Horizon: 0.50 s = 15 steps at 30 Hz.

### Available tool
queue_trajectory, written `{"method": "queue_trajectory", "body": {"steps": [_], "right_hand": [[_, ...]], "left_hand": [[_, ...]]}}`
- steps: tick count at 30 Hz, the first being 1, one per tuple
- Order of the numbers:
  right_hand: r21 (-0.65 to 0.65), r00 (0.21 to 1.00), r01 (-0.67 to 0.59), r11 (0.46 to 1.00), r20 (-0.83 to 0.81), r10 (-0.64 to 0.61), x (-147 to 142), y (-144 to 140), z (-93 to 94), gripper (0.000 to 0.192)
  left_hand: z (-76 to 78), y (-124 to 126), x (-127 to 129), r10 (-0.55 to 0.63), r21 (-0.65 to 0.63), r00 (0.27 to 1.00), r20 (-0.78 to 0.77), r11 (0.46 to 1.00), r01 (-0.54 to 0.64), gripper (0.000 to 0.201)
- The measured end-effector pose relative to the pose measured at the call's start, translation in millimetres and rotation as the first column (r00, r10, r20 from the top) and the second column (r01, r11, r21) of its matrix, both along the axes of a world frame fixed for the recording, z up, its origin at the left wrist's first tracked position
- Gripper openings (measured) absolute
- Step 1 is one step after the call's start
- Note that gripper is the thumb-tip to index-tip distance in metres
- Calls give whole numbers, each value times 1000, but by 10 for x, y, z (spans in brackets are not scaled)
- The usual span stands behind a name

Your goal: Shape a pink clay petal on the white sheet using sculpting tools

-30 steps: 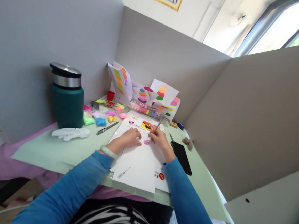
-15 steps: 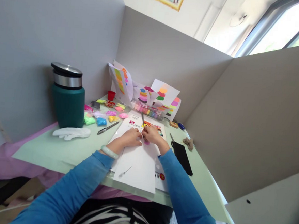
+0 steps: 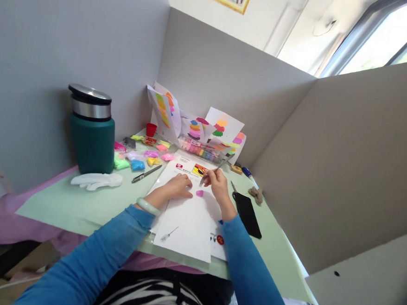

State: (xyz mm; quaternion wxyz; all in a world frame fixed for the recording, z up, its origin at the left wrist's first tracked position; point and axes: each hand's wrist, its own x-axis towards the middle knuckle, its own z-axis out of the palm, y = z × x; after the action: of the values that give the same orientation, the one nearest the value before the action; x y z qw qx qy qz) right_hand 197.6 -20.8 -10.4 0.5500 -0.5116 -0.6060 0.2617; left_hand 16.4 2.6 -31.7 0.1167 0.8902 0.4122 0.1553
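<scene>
A white sheet of paper (image 3: 187, 230) lies in front of me, with a small purple-pink patch (image 3: 199, 193) near its top and a small grey broom-like drawing at its lower left. My left hand (image 3: 177, 187) rests on the sheet left of the patch, fingers outstretched and holding nothing. Just above and right of the patch, my right hand (image 3: 216, 183) pinches a slim metal tool (image 3: 226, 160). Its flat tip points down toward the paper, and its other end slants up to the right; its exact kind is unclear.
A printed pad (image 3: 185, 163) lies under the sheet. Left are a green flask (image 3: 91, 142), white gloves (image 3: 97, 180), a pen (image 3: 146, 173) and several coloured clay packets (image 3: 138, 165). A black pouch (image 3: 248, 216) lies right; painted papers (image 3: 222, 123) lean behind.
My right hand has moved right, away from my left hand, and the tool has swung from near upright to slanting right. The purple-pink patch is now uncovered. My left hand stays in place.
</scene>
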Motion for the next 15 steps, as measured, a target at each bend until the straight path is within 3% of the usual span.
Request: {"method": "queue_trajectory", "body": {"steps": [4, 7, 11, 15], "right_hand": [[52, 975, 208, 977, 72, -212, 140, -66, -50, 35], [115, 951, 262, 958, 136, -276, 156, -91, -97, 38], [118, 969, 167, 979, 162, -185, 87, -71, -153, 37], [192, 934, 36, 981, 343, -101, -23, -36, -183, 33]], "left_hand": [[-16, 13, -3, -11, -9, 1000, 13, 1000, 11, 40], [-12, 14, -2, -11, -5, 1000, 7, 1000, 11, 40], [12, 2, 1, -3, -5, 1000, -1, 1000, 3, 40], [26, -12, -1, -4, -1, 1000, -7, 1000, 4, 40]]}}
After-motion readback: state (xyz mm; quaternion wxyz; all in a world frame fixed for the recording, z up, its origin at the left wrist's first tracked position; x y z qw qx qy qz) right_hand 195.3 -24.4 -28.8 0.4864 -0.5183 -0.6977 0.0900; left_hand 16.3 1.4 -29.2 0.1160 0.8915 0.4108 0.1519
